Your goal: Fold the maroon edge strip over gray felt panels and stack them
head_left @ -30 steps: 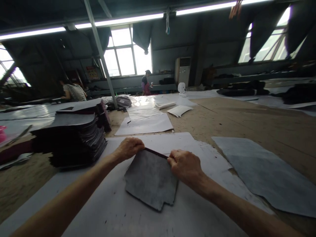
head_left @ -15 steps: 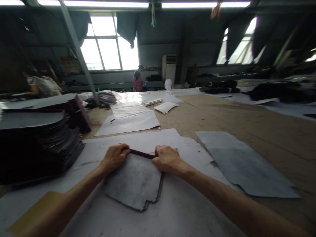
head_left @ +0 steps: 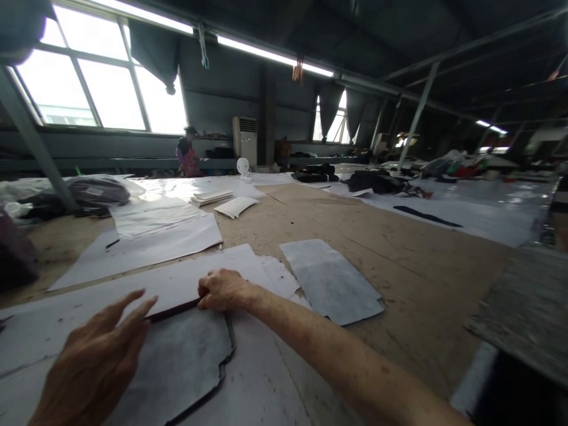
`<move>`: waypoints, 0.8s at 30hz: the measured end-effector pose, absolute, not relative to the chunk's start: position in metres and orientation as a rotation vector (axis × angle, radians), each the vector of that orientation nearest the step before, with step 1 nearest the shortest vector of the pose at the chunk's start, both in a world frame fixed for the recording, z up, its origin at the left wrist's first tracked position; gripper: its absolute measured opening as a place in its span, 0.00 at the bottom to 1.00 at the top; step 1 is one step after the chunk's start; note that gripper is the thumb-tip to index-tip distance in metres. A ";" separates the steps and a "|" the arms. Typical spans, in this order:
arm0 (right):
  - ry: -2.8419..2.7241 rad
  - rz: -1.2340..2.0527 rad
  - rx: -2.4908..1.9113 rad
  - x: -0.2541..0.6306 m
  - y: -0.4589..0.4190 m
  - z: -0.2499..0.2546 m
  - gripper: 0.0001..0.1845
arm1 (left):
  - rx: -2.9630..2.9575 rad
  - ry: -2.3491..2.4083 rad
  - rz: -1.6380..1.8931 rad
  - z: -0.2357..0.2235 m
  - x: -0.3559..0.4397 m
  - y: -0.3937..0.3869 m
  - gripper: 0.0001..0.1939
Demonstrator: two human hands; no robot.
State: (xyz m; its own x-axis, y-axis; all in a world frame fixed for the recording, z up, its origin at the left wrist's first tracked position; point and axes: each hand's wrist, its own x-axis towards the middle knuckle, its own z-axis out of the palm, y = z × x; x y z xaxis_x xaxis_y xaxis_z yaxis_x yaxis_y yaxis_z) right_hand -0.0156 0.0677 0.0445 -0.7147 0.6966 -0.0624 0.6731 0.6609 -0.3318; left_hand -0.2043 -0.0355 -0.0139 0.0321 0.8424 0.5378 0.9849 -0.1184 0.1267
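Observation:
A grey cut piece of material (head_left: 177, 361) with a dark maroon folded edge lies on white paper (head_left: 146, 284) on the big work table. My right hand (head_left: 224, 290) is closed, pinching the far right end of that folded edge. My left hand (head_left: 95, 364) hovers just over the piece's left side, fingers stretched out and apart, holding nothing. The piece's near edge shows a stepped cut.
A second grey sheet (head_left: 331, 281) lies to the right on the brown table top (head_left: 399, 254). More white sheets (head_left: 155, 234) and small paper stacks (head_left: 210, 197) lie beyond. A person (head_left: 187, 157) stands at the far bench by the windows. Dark material (head_left: 528, 307) sits at the right edge.
The view has swung to the right, so the dark stack at left has left the frame. My left hand has let go of the folded edge and opened; my right hand still pinches it.

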 end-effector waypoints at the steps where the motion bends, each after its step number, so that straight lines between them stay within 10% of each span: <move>1: -2.760 0.509 -1.161 -0.012 0.066 0.045 0.16 | -2.110 -1.823 -0.646 -0.016 -0.197 -0.034 0.26; 9: -2.420 0.364 -1.302 0.077 0.041 0.050 0.14 | -2.344 -1.822 -0.237 -0.036 -0.182 -0.029 0.29; 24: -2.282 0.319 -1.621 0.204 0.022 0.022 0.11 | -2.448 -1.538 -0.787 0.009 -0.070 -0.047 0.23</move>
